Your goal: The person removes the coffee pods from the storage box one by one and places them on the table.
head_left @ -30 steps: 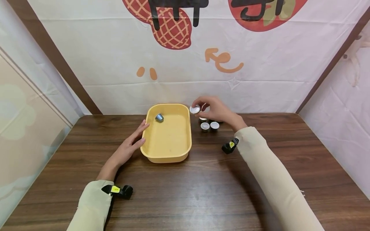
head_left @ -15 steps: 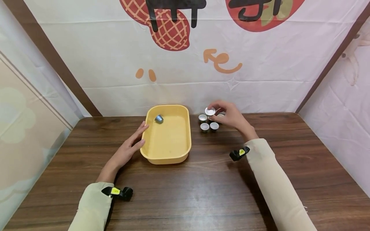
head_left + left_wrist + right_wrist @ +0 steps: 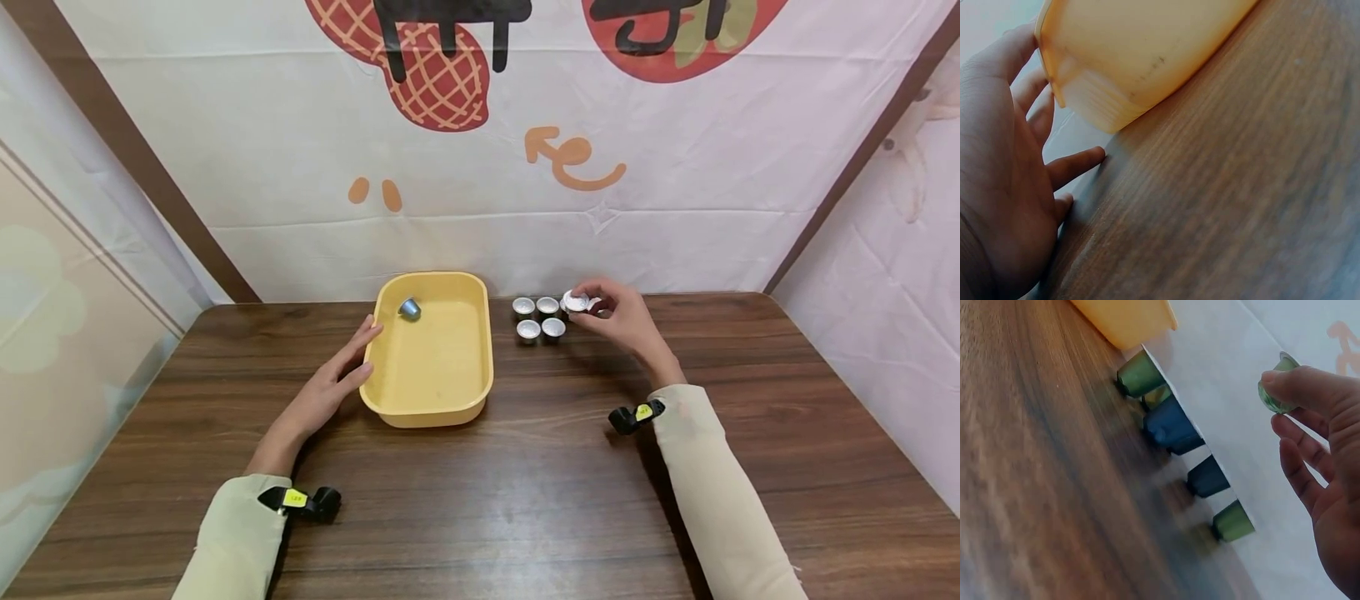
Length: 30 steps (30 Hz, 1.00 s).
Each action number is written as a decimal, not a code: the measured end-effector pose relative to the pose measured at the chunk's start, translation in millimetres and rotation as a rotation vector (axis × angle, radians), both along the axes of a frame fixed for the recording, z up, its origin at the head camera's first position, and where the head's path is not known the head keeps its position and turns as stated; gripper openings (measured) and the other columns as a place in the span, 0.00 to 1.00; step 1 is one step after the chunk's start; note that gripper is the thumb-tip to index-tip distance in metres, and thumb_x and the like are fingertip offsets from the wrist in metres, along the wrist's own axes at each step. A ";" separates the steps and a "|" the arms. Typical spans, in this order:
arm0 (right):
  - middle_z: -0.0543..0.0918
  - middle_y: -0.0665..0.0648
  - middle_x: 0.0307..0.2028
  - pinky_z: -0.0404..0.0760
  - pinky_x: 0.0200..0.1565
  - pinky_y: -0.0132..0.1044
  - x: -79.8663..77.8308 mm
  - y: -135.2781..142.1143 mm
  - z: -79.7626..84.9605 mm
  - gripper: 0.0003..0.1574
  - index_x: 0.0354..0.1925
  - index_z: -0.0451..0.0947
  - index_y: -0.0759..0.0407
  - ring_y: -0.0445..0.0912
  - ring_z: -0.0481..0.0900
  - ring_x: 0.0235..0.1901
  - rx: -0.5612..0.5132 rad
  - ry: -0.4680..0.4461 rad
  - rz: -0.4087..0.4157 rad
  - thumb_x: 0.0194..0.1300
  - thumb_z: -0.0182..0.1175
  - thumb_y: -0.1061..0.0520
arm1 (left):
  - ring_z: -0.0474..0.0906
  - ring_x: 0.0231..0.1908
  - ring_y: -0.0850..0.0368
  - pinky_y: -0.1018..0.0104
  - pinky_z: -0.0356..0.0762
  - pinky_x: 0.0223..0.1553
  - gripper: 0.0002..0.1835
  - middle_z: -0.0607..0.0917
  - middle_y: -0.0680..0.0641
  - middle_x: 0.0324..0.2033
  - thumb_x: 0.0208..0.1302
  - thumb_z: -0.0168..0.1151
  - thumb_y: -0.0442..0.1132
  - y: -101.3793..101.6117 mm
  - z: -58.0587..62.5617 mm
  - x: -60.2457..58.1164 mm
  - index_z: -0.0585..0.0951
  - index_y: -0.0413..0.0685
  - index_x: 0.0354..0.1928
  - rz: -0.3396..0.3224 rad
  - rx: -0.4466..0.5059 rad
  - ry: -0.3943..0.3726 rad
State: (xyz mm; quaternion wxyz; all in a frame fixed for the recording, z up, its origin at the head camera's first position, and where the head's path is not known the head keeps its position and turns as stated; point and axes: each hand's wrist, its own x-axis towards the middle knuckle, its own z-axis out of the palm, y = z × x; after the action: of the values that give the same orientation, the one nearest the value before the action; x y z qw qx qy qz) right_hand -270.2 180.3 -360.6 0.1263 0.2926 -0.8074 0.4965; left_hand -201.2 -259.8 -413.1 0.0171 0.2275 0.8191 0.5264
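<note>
My right hand [image 3: 624, 319] pinches a green coffee capsule [image 3: 1277, 387] between thumb and fingers, its silver lid [image 3: 576, 301] facing up in the head view. The held capsule is above the table, over a cluster of standing capsules. Among these, a green one [image 3: 1140, 374] and a blue one [image 3: 1171, 423] show in the right wrist view. My left hand [image 3: 328, 390] rests against the left side of a yellow plastic tub [image 3: 426, 411], fingers spread and fairly straight at its rim. Inside the tub, a blue capsule [image 3: 409, 309] lies on its side toward the back left.
The brown wooden table [image 3: 480, 500] ends at a white printed cloth [image 3: 465, 242] close behind the tub and capsules. Lids up, several capsules [image 3: 528, 331] stand right of the tub. Part of the cluster is hidden behind my right hand.
My right hand has moved right and slightly down from beside the tub's rim with the capsule, uncovering capsules on the left of the cluster. My left hand and the tub stay put.
</note>
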 end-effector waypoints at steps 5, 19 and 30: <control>0.81 0.63 0.41 0.80 0.39 0.43 -11.6 5.4 -19.5 0.18 0.43 0.79 0.68 0.56 0.79 0.36 -0.021 -0.045 -0.019 0.52 0.70 0.69 | 0.37 0.73 0.57 0.36 0.39 0.64 0.30 0.44 0.51 0.75 0.73 0.48 0.34 -2.4 -0.8 1.7 0.57 0.53 0.74 0.023 -0.005 0.000; 0.82 0.54 0.38 0.79 0.38 0.39 -23.3 23.3 -59.6 0.17 0.40 0.80 0.58 0.48 0.81 0.33 0.077 -0.019 -0.098 0.51 0.73 0.63 | 0.37 0.73 0.57 0.37 0.41 0.64 0.29 0.44 0.57 0.75 0.74 0.48 0.36 -0.6 -3.7 -0.4 0.57 0.53 0.74 0.013 -0.004 0.004; 0.82 0.52 0.32 0.75 0.33 0.32 -22.5 24.8 -73.2 0.16 0.39 0.80 0.55 0.43 0.79 0.28 0.091 -0.044 -0.121 0.51 0.74 0.62 | 0.38 0.73 0.57 0.36 0.41 0.64 0.29 0.43 0.54 0.75 0.74 0.48 0.35 -0.7 -3.4 -0.2 0.57 0.55 0.74 0.020 -0.012 -0.004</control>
State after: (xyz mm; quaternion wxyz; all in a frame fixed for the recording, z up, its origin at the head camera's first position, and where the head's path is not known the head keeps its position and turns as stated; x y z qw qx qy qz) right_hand -292.7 205.2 -433.9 0.1251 0.2379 -0.8478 0.4571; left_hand -201.4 -260.5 -416.5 0.0148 0.2182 0.8244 0.5221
